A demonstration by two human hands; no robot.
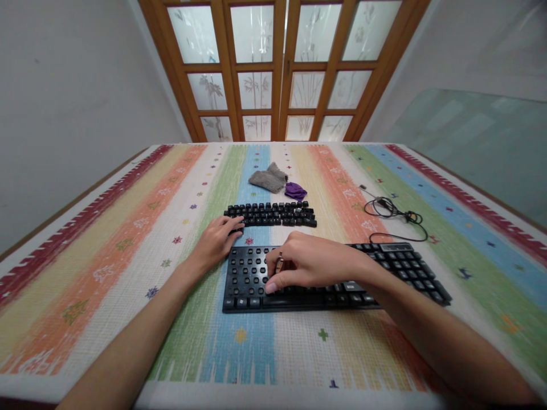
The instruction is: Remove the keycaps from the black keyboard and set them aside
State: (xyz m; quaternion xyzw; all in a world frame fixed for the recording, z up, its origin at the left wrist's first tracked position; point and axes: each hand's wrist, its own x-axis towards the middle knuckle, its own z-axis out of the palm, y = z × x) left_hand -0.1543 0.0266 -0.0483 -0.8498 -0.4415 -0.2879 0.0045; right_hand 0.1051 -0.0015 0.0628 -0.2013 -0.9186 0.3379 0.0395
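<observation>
A black keyboard (294, 304) lies across the table in front of me. Its left part has bare key posts (244, 270), while caps remain along the bottom left and on the right. Over the bare part, my right hand (299, 262) reaches down with fingers curled and thumb close to the index finger; whatever is in the fingertips is hidden. It wears a ring (279, 263). Loose black keycaps (273, 215) stand in rows beyond the keyboard. At their left end rests my left hand (220, 236), fingers stretched onto the caps and thumb apart.
Behind the keycaps lie a grey cloth (270, 177) and a bundled purple cloth (296, 191). A black cable (395, 213) with a plug is coiled at the right. The striped tablecloth (171, 319) covers the table. Wooden glass-paned doors (280, 68) stand at the far end.
</observation>
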